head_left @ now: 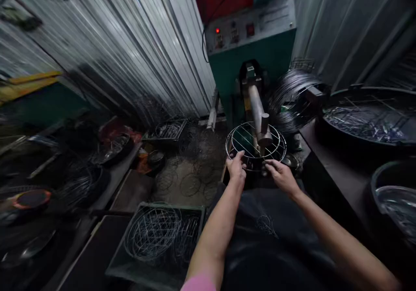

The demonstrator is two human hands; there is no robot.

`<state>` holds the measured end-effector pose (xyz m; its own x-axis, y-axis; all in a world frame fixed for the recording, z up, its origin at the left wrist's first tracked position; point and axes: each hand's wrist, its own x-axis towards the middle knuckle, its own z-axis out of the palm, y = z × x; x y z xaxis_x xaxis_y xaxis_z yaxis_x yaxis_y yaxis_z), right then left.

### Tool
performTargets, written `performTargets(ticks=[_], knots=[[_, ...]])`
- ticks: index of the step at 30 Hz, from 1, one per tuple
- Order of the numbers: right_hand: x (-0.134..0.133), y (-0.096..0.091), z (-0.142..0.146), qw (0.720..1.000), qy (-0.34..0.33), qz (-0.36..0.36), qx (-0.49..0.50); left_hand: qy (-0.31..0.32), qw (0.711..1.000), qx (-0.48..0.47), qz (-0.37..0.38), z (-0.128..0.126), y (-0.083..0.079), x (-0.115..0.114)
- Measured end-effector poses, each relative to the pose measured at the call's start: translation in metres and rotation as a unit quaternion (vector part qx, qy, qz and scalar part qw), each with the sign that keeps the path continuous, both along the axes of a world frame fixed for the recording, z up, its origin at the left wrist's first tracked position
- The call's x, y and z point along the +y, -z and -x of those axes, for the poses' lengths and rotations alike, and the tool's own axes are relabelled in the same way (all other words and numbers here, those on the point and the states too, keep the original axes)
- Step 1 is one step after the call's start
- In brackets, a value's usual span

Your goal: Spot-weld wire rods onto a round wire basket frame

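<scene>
A round wire rack (245, 146) with parallel bars inside a double ring sits beneath the metal arm of a spot welder (258, 109). My left hand (236, 167) pinches the rack's near left rim. At the near right rim, my right hand (279, 172) has its thumb and fingers closed on the ring. The welder's upper electrode tip (264, 137) reaches down over the right part of the rack. Whether the tip touches the wire I cannot tell.
A green machine cabinet (253, 50) with a lit red lamp stands ahead. A wire coil (292, 96) hangs to its right. Black tubs (344, 152) of wire pieces stand on the right bench. A crate (118, 260) holding wire racks is at lower left. Wire rings (190, 185) lie on the floor.
</scene>
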<state>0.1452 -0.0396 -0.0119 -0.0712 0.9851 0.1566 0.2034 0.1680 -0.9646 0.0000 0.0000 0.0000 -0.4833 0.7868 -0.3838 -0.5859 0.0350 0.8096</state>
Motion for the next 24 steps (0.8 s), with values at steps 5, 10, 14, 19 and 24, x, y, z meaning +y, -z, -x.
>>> performTargets(ticks=[5,10,14,19,24], knots=[[0.0019,-0.0026,0.0017,1.0,0.003,-0.008,-0.009,-0.01,1.0,-0.003,0.029,-0.0009,-0.0006,0.0035],[0.0042,-0.0015,0.0045,1.0,-0.008,0.001,0.012,-0.021,0.998,-0.016,0.054,-0.0013,0.0012,0.0062],[0.0038,0.0006,0.0042,1.0,-0.005,0.014,0.018,-0.017,0.998,-0.013,0.057,-0.0017,0.0019,0.0065],[0.0059,0.0027,0.0047,1.0,-0.001,0.021,0.01,-0.022,0.997,-0.012,0.067,-0.0029,-0.0009,0.0062],[0.0072,-0.0011,0.0051,1.0,0.003,0.009,-0.009,-0.01,0.996,-0.017,0.081,-0.0044,-0.002,0.0031]])
